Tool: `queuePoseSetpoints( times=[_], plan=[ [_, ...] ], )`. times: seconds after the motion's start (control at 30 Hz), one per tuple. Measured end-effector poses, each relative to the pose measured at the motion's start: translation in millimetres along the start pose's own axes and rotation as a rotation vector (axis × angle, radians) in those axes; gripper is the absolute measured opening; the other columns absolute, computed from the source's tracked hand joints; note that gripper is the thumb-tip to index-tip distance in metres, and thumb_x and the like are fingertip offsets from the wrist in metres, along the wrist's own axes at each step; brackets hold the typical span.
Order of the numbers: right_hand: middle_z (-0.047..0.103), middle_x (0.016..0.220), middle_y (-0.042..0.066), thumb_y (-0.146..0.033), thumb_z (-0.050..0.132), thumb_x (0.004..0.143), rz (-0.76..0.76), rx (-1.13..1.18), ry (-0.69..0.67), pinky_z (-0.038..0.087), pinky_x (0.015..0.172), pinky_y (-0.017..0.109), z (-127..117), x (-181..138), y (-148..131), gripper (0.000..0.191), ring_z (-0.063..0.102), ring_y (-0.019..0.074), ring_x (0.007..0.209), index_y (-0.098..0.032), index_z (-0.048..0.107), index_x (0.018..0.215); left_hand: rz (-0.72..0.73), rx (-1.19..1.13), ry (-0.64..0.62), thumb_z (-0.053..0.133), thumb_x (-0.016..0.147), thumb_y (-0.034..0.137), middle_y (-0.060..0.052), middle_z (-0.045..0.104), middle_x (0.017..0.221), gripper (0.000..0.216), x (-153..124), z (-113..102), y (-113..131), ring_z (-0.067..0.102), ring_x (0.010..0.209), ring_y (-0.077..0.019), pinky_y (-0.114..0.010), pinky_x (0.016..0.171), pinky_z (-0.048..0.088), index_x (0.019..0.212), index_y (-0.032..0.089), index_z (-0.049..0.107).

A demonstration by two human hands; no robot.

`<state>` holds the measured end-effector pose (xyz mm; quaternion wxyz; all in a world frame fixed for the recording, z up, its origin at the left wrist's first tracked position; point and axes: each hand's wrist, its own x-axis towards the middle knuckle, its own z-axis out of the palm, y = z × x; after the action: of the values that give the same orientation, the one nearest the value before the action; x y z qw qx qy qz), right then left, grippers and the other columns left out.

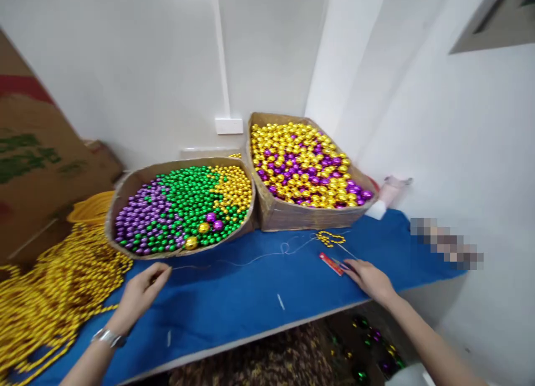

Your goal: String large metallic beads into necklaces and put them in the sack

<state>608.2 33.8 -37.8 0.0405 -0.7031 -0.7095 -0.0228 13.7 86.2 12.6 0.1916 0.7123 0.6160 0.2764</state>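
My left hand [146,288] is closed in a pinch at the front of the left bead box, on the end of a thin thread [251,259]. The thread runs loosely rightward over the blue cloth, with a small loop midway. My right hand [370,280] is closed, its fingertips at a thin tool with a dark handle [345,266]; blur hides its exact kind. That tool lies against a small red packet [331,264]. Just beyond my right fingers rests a short string of gold beads [330,239].
The left box [179,253] holds purple, green and gold beads; the taller right box [309,218] holds larger gold and purple ones. Gold bead strands [62,285] are heaped at left, near a large carton [33,152]. The blue-covered table [234,313] has its front edge above several shiny balls [376,341].
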Motion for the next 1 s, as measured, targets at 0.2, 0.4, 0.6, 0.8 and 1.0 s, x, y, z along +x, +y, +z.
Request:
queuePoseSetpoints(
  times=[0.2,0.4,0.6,0.8,1.0],
  plan=[
    [0.066,0.077,0.014,-0.042,0.03,0.083,0.0,0.092,0.154,0.052,0.066,0.039,13.0,-0.7,7.0,0.044,0.067,0.0283,0.073,-0.018,0.066,0.085,0.0,-0.111,0.047,0.045,0.084,0.044,0.001,0.055,0.065,0.032,-6.2,-8.4,23.4,0.049,0.062,-0.0135,-0.022,0.058,0.04,0.073,0.016,0.056],
    [0.066,0.1,0.011,-0.041,0.031,0.089,-0.181,0.417,0.18,0.052,0.077,0.034,-10.4,27.3,-88.7,0.04,0.065,0.0226,0.089,-0.021,0.06,0.106,0.0,-0.223,0.072,0.048,0.084,0.04,0.003,0.047,0.062,0.028,-12.6,-11.4,37.0,0.043,0.059,-0.0112,-0.021,0.054,0.035,0.07,0.016,0.054],
    [0.062,0.103,0.005,-0.04,0.038,0.092,-0.512,0.525,-0.1,0.048,0.079,0.027,-28.0,45.5,-244.7,0.035,0.062,0.0169,0.092,-0.026,0.053,0.121,0.016,-0.237,0.049,0.049,0.084,0.039,0.003,0.046,0.063,0.027,-10.3,-10.6,50.6,0.041,0.059,-0.0106,-0.021,0.055,0.033,0.071,0.016,0.054],
    [0.06,0.103,0.005,-0.041,0.04,0.092,-0.521,0.421,-0.143,0.046,0.068,0.025,-13.4,60.6,-306.8,0.034,0.065,0.0171,0.081,-0.028,0.053,0.121,0.027,-0.238,0.035,0.049,0.084,0.038,0.003,0.045,0.061,0.026,-9.1,-11.5,61.1,0.04,0.057,-0.0101,-0.021,0.053,0.032,0.073,0.016,0.055],
    [0.06,0.104,0.007,-0.043,0.031,0.095,-0.486,0.396,-0.166,0.046,0.068,0.027,-11.7,64.2,-291.8,0.039,0.064,0.0189,0.084,-0.027,0.05,0.125,0.05,-0.253,0.025,0.049,0.085,0.036,0.003,0.046,0.061,0.024,-9.2,-9.7,68.0,0.04,0.056,-0.0098,-0.021,0.053,0.032,0.074,0.015,0.056]
  ],
)
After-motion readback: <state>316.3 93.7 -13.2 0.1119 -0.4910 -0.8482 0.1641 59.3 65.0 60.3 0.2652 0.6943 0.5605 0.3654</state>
